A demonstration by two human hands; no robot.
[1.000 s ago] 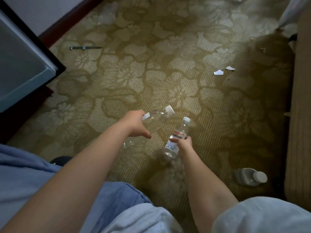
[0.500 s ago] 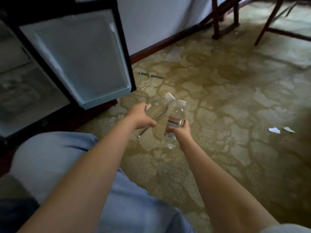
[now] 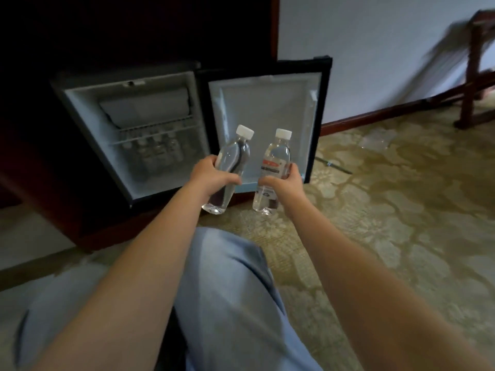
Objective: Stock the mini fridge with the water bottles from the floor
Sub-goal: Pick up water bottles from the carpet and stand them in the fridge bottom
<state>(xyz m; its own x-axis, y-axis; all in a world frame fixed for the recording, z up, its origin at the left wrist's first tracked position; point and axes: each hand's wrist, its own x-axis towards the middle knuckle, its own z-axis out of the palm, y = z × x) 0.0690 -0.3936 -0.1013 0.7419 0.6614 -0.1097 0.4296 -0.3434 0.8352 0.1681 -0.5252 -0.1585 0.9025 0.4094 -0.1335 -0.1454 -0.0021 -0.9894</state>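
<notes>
clear plastic water bottles with white caps: one in your left hand [image 3: 211,178], one with red label [image 3: 273,170] in your right hand [image 3: 284,183], fingers wrapped round both, upright before open black mini fridge [image 3: 128,124]. lower shelf looks stocked already; aim for free gap, feed one at a time.

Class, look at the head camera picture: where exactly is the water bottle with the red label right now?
The red-labelled bottle is held upright in the right hand, right of the left hand's bottle and before the open fridge door.
</notes>
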